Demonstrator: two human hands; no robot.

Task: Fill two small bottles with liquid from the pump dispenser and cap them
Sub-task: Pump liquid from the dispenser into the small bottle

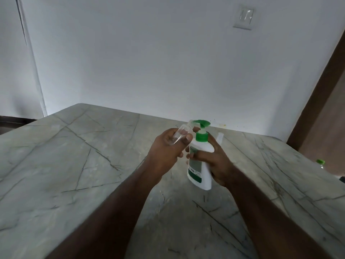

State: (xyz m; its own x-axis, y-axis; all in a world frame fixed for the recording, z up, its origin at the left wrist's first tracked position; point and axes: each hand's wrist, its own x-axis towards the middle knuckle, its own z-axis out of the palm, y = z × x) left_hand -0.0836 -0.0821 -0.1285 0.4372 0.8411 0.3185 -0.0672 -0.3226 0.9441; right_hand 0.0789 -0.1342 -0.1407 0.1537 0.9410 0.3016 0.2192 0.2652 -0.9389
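Left hand (pixel 166 146) pinches a small clear bottle (pixel 182 132), thumb on the near side and fingers (pixel 180 155) curled behind. The bottle is tilted, mouth up against the green nozzle (pixel 202 123) of the dispenser (pixel 200 165). I cannot tell whether any liquid is in it yet.

Right hand (pixel 216 161) wraps the dispenser's white body from the right; the dispenser leans slightly on the counter (pixel 74 165).

Handling, my judgement: the bottle looks like thin, light plastic, stiff enough for a pinch but smooth and likely slippery if soap runs down it. I would hold it mid-body, clear of the mouth. The dispenser looks heavier and bulky; it wants a full wrap at the waist while the pump head is pressed.

A pale slim object (pixel 220 137), possibly the second bottle, shows behind the right hand; too hidden to say.

Counter is grey veined stone, smooth and hard. Plain white wall (pixel 168 62) with a switch plate (pixel 243 16); brown door frame (pixel 321 90) at right. A green-capped item (pixel 320 162) sits at the right edge.
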